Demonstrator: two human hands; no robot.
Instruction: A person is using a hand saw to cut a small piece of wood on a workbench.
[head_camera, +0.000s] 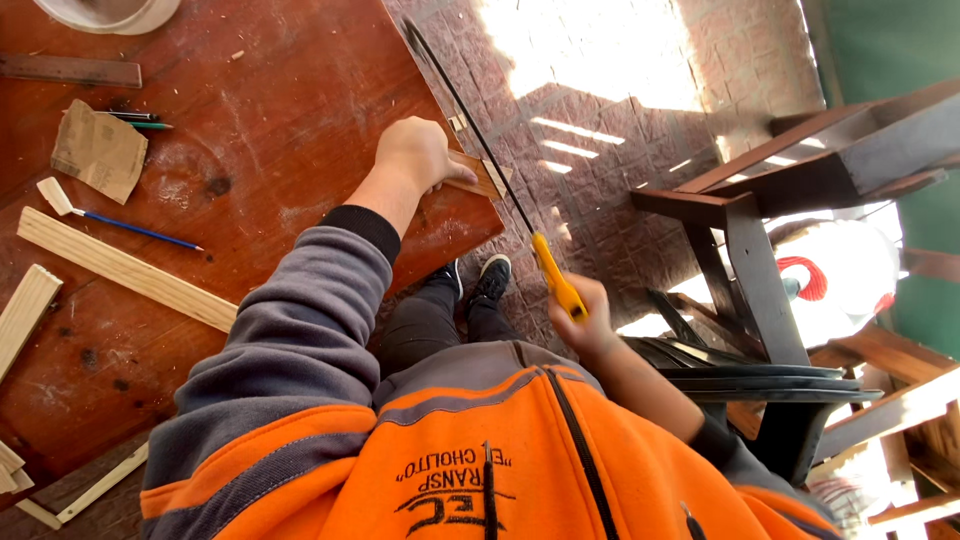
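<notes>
the left hand (418, 152) lies flat with fingers spread over a small brown wooden offcut (477, 176) that juts past the edge of the reddish-brown plywood bench (250, 130), pinning it there rather than wrapping round it. the right hand (588, 322) is closed in a full fist on the yellow handle of a thin-bladed hand saw (505, 190), whose dark blade crosses just beside the offcut's overhanging end; whether the teeth are already in the wood cannot be told from here.

to do the cut well, it seems best to keep the pinning hand pressing straight down close to the cut line but clear of the blade, and to let the saw run in long light strokes along its own line, since so slender a blade would likely bend or wander if forced.

the saw's long axis runs diagonally, from the handle low near the person's body up and away to the tip at the bench's far edge. the offcut's long axis lies across that, pointing off the bench edge toward the paved floor (600, 150).

elsewhere on the bench lie a pale wooden batten (120, 268), a blue-handled brush (110, 218) and a folded sheet of brown sandpaper (98, 150), all well apart from the hands.
</notes>
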